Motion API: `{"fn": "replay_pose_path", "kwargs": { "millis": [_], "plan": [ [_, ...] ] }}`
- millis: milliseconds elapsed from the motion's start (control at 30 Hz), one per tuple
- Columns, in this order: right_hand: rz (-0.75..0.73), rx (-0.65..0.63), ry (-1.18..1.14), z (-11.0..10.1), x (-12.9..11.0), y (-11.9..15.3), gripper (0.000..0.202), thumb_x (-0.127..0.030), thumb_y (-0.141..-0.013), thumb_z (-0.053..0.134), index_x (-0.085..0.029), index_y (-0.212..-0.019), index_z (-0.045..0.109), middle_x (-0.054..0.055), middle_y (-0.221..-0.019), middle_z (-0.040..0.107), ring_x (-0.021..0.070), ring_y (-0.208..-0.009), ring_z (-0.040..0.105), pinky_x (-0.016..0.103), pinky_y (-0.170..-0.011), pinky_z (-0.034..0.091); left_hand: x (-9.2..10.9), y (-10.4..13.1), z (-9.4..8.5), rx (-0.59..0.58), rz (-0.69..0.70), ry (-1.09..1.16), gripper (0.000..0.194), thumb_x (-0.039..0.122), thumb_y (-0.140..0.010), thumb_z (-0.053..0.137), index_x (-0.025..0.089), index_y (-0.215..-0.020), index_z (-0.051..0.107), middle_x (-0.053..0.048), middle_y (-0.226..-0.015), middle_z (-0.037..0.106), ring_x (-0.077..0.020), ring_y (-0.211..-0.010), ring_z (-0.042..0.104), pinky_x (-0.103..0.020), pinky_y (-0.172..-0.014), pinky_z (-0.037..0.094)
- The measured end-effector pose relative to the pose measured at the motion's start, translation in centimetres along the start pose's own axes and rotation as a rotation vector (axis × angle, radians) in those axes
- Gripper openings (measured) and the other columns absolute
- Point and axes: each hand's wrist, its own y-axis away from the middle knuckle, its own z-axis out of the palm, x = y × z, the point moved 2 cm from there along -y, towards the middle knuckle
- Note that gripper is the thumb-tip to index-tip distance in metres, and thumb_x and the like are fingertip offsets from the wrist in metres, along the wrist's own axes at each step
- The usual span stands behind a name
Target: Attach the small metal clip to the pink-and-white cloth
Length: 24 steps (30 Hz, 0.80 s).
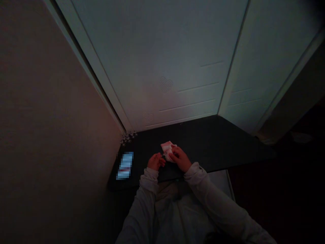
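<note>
In the dim light, my right hand [181, 160] grips a small, soft-looking pink and white piece [167, 146], with the thumb and fingers closed on its right side. Whether it is cloth or paper I cannot tell. Just left of it is my left hand [155, 161], its fingertips pinched together near the piece's lower left edge. Something tiny and pale shows by those fingertips, too small to make out. Both hands are low over the front part of the black table [203, 139].
A lit phone [125, 166] with a blurred screen lies on the table's left. Several small shiny objects [129, 136] cluster at its back left corner. White panels [177, 67] with heart patterns rise behind the table, and a wall [50, 135] bounds the left side.
</note>
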Motion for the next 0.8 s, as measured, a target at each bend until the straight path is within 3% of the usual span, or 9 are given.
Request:
{"fn": "replay_pose_path", "kwargs": {
  "millis": [267, 533, 800],
  "plan": [
    [0.034, 0.007, 0.008, 0.02, 0.22, 0.04, 0.013, -0.030, -0.072, 0.050, -0.019, -0.069, 0.054, 0.007, -0.091, 0.054, 0.0197, -0.101, 0.045, 0.033, -0.081, 0.037, -0.15, -0.12, -0.05, 0.007, 0.000, 0.005, 0.043, 0.052, -0.053, 0.059, 0.014, -0.068, 0.044, 0.000, -0.044, 0.056, -0.0092, -0.034, 0.047, -0.022, -0.037, 0.034],
    [0.088, 0.029, -0.015, 0.11, 0.66, 0.05, 0.013, -0.028, -0.073, 0.047, -0.018, -0.066, 0.052, 0.008, -0.094, 0.053, 0.0197, -0.099, 0.046, 0.032, -0.076, 0.039, 0.05, 0.08, -0.07, -0.018, 0.096, -0.016, 0.057, 0.034, -0.046, 0.070, 0.015, -0.095, 0.046, 0.000, -0.061, 0.060, -0.0090, -0.043, 0.051, -0.023, -0.043, 0.038],
    [0.102, 0.036, -0.036, 0.05, 0.92, 0.05, 0.015, -0.030, -0.074, 0.047, -0.018, -0.068, 0.054, 0.008, -0.092, 0.053, 0.0194, -0.099, 0.046, 0.031, -0.075, 0.040, -0.24, -0.19, -0.30, -0.032, 0.101, -0.037, 0.051, 0.033, -0.050, 0.068, 0.013, -0.092, 0.049, -0.002, -0.060, 0.061, -0.0077, -0.041, 0.049, -0.022, -0.043, 0.038]
  ]
}}
